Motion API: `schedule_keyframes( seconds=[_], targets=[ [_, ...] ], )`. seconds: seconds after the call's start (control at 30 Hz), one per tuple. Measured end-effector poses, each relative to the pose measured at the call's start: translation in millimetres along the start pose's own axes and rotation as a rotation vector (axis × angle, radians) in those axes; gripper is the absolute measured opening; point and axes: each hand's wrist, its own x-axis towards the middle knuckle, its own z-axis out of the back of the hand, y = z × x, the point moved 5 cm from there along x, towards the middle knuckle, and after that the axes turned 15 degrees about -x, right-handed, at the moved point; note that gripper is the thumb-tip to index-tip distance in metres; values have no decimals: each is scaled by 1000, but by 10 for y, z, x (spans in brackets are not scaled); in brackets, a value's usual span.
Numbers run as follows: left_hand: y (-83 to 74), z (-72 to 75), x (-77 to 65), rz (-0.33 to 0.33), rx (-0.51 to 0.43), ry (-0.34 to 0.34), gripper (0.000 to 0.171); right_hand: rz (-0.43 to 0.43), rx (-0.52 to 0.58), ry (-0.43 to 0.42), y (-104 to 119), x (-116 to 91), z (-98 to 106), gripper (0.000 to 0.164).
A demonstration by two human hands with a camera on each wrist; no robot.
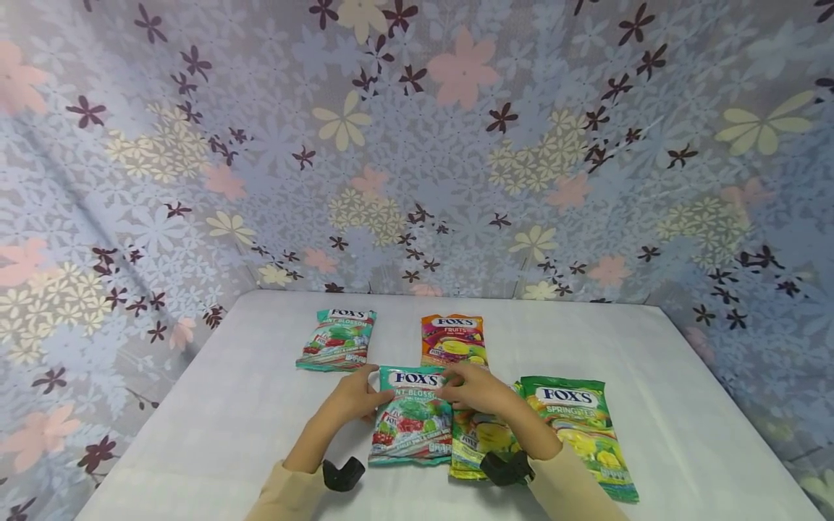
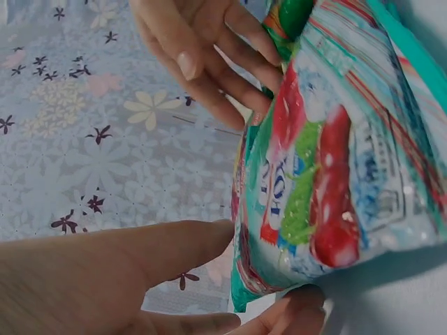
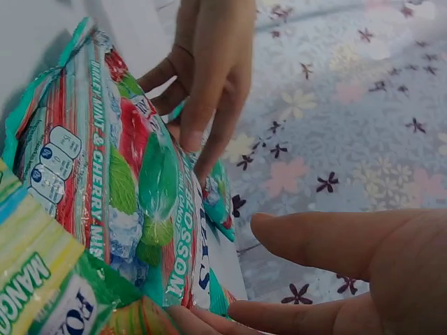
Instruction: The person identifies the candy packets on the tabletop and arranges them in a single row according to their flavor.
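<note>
A teal Fox's mint blossom candy bag [image 1: 412, 420] lies at the front middle of the table, label up. My left hand [image 1: 355, 396] grips its left edge, thumb over the front and fingers reaching underneath; the left wrist view shows this thumb [image 2: 188, 244] against the bag's edge. At the bag's upper right is my right hand [image 1: 478, 391], its fingers touching the edge. In the right wrist view, the right thumb [image 3: 314, 237] stands apart from the bag, fingers extended. Partly hidden below the right hand is a yellow-green candy bag [image 1: 472, 456], overlapping the mint bag's side.
Another teal mint blossom bag [image 1: 339, 344] lies at the back left. Behind the hands is an orange Fox's fruits bag [image 1: 452, 340]. A green spring tea bag [image 1: 580, 427] lies on the right. The white table [image 1: 247, 376] meets a flowered cloth backdrop [image 1: 423, 181].
</note>
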Motion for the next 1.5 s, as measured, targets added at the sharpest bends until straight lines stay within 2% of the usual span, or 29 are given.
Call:
schedule_keyframes(
  seconds=[0.2, 0.43, 0.67, 0.73, 0.9, 1.1, 1.17, 1.33, 1.5],
  targets=[
    [16, -19, -10, 4, 44, 6, 72, -33, 103, 3, -80, -54, -10, 53],
    [34, -50, -12, 33, 23, 13, 77, -76, 95, -27, -143, -92, -14, 51],
    [34, -75, -38, 57, 14, 33, 77, -21, -120, -105, -194, -92, -67, 45],
    [36, -80, -38, 68, 19, 33, 78, -7, -125, -112, -191, -85, -84, 46],
    [35, -78, -36, 84, 31, 28, 78, 15, -84, -94, -168, -47, -120, 48],
    [55, -94, -31, 55, -2, 79, 81, 32, 24, -39, -140, -16, -158, 37],
    [63, -90, -30, 42, -11, 91, 82, 20, 46, -32, -136, -21, -158, 42],
    [55, -48, -19, 3, -51, 91, 82, -14, 69, -54, -119, -21, -127, 72],
    [16, 3, 2, -12, -74, 65, 82, -23, 111, -68, -95, 1, -104, 78]
  ],
)
